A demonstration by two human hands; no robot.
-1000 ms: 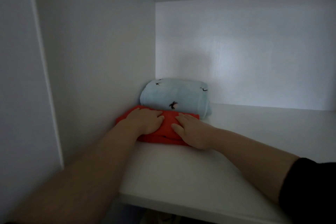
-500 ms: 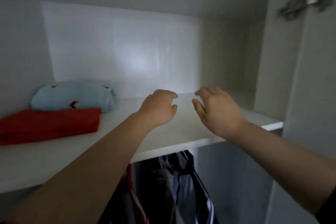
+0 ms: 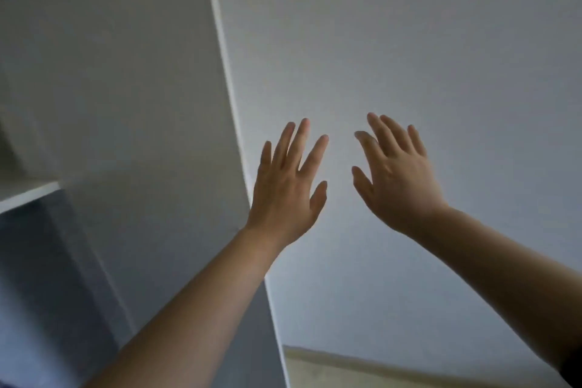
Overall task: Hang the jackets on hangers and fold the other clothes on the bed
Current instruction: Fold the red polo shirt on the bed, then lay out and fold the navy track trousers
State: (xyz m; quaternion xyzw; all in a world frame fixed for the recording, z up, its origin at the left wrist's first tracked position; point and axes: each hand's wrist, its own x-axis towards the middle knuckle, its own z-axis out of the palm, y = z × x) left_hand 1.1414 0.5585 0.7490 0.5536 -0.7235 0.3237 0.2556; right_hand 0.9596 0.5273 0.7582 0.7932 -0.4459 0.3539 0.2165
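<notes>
Left hand (image 3: 285, 195) and right hand (image 3: 398, 186), since swung rightward off the shelf (image 3: 28, 195), raised before a white panel (image 3: 409, 41), fingers spread, holding nothing; folded clothes out of view.

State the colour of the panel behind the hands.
The panel is plain white, shaded grey; head view.

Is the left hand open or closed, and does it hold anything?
Open and empty: the left hand shows straight, spread fingers with nothing in its grasp.
</notes>
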